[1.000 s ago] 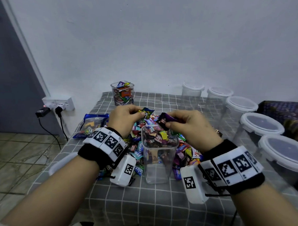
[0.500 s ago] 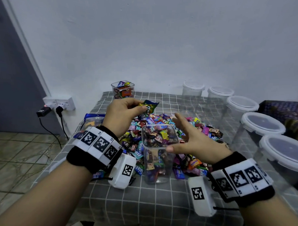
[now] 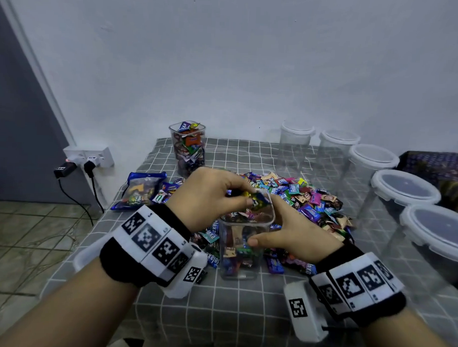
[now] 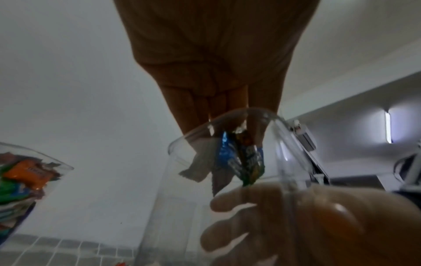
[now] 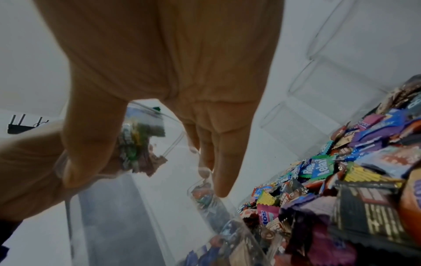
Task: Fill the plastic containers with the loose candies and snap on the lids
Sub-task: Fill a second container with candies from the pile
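Open container (image 3: 242,242): we log a clear square tub, upright on the checked surface (image 3: 216,309), partly filled with wrapped candies, no lid on it.
Left hand (image 3: 208,196): we see it above the tub's mouth, fingers (image 4: 193,108) bunched and pinching a few wrapped candies (image 4: 237,162) just over the rim.
Right hand (image 3: 291,233): we note it against the tub's right wall, thumb across the near face, fingers (image 5: 222,162) curled round the far side, gripping.
Loose candies (image 3: 308,200): we count a mixed heap behind and beside the tub, touching its base.
Filled tub (image 3: 188,148): at the far edge, heaped, unlidded.
Lidded containers (image 3: 405,191): we list five in a row along the right side.
Candy bag (image 3: 140,189): lying flat, left of the heap.
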`<state>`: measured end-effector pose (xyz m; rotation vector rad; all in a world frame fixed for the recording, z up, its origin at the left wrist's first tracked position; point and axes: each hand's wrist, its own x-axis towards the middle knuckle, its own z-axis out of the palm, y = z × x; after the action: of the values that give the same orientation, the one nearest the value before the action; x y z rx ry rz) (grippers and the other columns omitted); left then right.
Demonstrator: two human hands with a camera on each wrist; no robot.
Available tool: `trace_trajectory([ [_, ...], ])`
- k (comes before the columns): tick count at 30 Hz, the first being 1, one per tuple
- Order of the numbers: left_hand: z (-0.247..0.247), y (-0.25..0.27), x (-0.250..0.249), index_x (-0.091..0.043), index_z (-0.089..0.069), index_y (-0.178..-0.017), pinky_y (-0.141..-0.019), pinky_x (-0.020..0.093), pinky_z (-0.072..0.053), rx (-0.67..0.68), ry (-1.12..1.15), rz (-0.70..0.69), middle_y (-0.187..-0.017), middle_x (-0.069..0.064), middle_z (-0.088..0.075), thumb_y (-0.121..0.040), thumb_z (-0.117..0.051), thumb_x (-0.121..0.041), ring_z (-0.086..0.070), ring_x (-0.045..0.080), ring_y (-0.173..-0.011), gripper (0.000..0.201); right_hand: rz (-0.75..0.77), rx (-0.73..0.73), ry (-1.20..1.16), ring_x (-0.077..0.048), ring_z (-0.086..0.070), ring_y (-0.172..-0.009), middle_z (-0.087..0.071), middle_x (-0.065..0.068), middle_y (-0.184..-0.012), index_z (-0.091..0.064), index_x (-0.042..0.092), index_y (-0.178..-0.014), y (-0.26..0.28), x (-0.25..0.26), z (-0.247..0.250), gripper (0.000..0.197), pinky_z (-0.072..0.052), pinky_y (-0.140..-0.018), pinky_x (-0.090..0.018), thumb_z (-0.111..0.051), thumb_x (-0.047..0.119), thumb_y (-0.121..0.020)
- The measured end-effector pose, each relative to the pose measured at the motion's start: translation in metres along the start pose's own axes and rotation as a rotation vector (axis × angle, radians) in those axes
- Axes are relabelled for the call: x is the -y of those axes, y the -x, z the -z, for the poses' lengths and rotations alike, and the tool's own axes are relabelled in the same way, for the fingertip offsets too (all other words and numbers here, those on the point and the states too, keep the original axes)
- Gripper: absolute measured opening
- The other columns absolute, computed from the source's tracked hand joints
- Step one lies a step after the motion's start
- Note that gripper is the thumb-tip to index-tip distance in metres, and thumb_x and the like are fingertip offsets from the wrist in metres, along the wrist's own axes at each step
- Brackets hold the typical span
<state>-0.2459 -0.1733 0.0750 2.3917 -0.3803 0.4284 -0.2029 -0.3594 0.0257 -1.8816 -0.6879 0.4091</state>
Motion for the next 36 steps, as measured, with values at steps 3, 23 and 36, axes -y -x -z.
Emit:
trace_trajectory([
  [3,-0.002,0.004,0.001,-0.027,-0.074,-0.099,-0.078,0.031,-0.051,0.043,-0.128,-0.074,-0.093,-0.007,-0.073,-0.073,-0.061,-0.035,-0.066,0.009,-0.086,0.03,0.007,-0.003,-0.005,-0.004,-0.058,-0.11,-0.062,0.005,-0.115,-0.044,0.023,-0.124,-0.001,-0.003,-0.001,0.067,-0.046,-0.097,-0.029,-0.081,0.01,-0.07],
  [23,0.01,-0.001,0.04,-0.037,-0.066,-0.098,-0.094,0.041,-0.05,-0.173,0.261,0.248,-0.102,-0.002,-0.07,-0.089,-0.061,-0.012,-0.064,0.013,-0.098,0.026,-0.113,0.116,0.507,-0.009,-0.035,-0.134,-0.036,0.008,-0.148,-0.021,0.03,-0.147,-0.004,-0.023,0.014,0.126,-0.032,-0.112,-0.036,-0.068,0.081,-0.042],
  [36,-0.038,-0.004,0.113,-0.042,-0.013,-0.147,-0.112,0.054,-0.024,0.633,-0.543,0.556,-0.159,0.002,0.004,-0.064,-0.076,-0.056,-0.008,0.034,-0.144,0.105,-0.373,0.193,1.037,-0.024,-0.02,-0.143,-0.005,-0.001,-0.159,0.002,0.031,-0.15,-0.039,-0.038,0.011,0.113,-0.032,-0.111,-0.044,-0.072,0.058,-0.069],
])
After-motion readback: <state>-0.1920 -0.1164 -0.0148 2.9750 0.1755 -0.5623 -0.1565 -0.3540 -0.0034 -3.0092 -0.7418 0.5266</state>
